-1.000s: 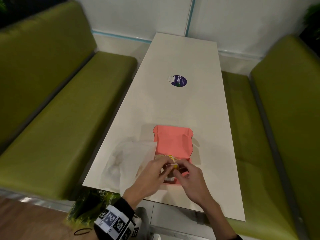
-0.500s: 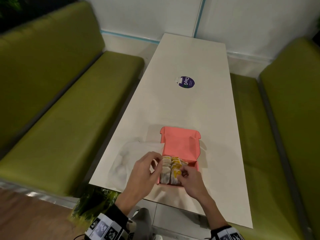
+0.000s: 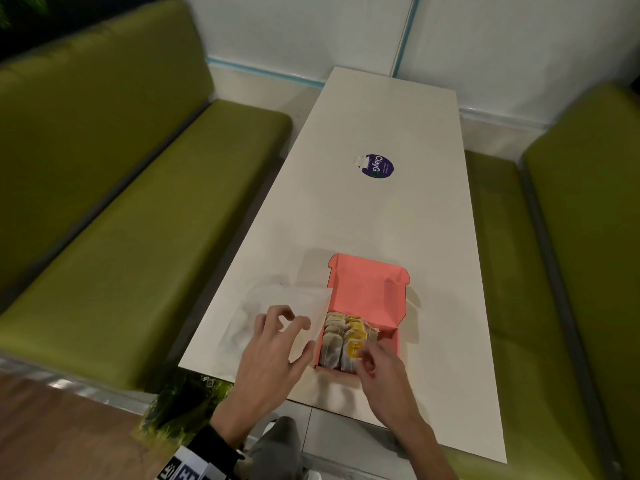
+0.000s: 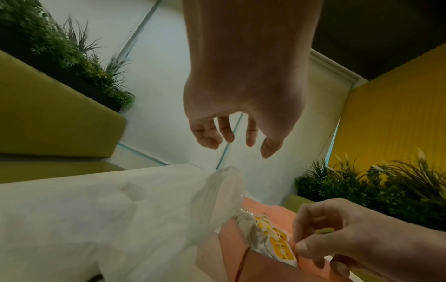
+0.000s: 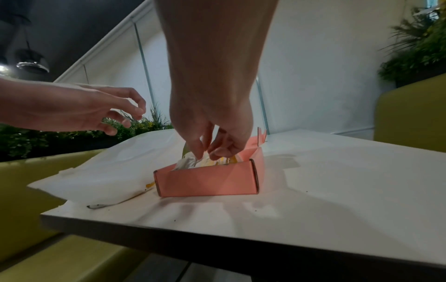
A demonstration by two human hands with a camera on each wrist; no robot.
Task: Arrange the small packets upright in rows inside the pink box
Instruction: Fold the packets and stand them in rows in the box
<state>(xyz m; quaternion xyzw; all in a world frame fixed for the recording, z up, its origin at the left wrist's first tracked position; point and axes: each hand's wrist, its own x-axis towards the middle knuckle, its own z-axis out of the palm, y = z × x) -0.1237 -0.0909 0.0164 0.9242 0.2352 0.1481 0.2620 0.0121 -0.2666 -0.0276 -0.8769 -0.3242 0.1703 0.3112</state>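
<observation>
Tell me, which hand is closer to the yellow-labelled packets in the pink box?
Right. The right hand touches the packets in the pink box; the left hand hovers beside it.

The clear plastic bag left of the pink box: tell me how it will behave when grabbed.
The clear plastic bag looks thin and crumpled, so it will probably flop and collapse. It looks nearly empty, so it is likely very light and may slide on the smooth table. The left hand hovers above it, holding nothing.

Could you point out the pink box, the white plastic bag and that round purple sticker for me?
pink box [image 3: 367,289]: head view, inside of its open lid.
white plastic bag [image 3: 277,299]: head view, flat part left of the box.
purple sticker [image 3: 379,167]: head view, its middle, farther up the table.
</observation>
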